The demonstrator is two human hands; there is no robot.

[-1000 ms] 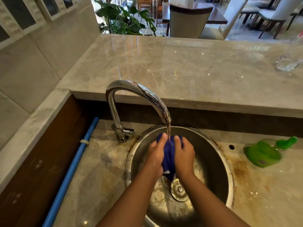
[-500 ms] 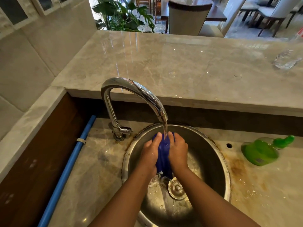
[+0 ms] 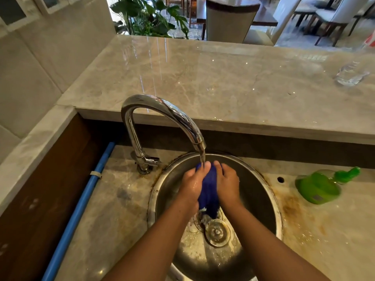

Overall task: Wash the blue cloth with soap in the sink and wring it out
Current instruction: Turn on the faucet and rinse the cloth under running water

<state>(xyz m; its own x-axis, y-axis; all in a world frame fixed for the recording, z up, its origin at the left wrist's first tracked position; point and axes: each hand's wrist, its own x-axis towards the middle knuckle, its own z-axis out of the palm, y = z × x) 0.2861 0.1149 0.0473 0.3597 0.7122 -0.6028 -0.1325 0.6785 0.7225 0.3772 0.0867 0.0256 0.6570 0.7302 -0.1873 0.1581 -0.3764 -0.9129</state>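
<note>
Two grips, left hand (image 3: 191, 184), right hand (image 3: 227, 184), clenched round blue cloth (image 3: 209, 190) inside sink (image 3: 257, 191), under tap (image 3: 162, 110).

One wide-angle view comes from a camera worn on the person's head, facing forward and steeply down. The round metal sink (image 3: 255, 191) lies close, at lower centre of the frame, and the person's forearms (image 3: 158, 242) enter from the bottom edge. The faucet (image 3: 162, 107) stands left of centre. A marble counter (image 3: 223, 82) crosses the middle. Distant dining chairs (image 3: 229, 21) line the top edge.
</note>
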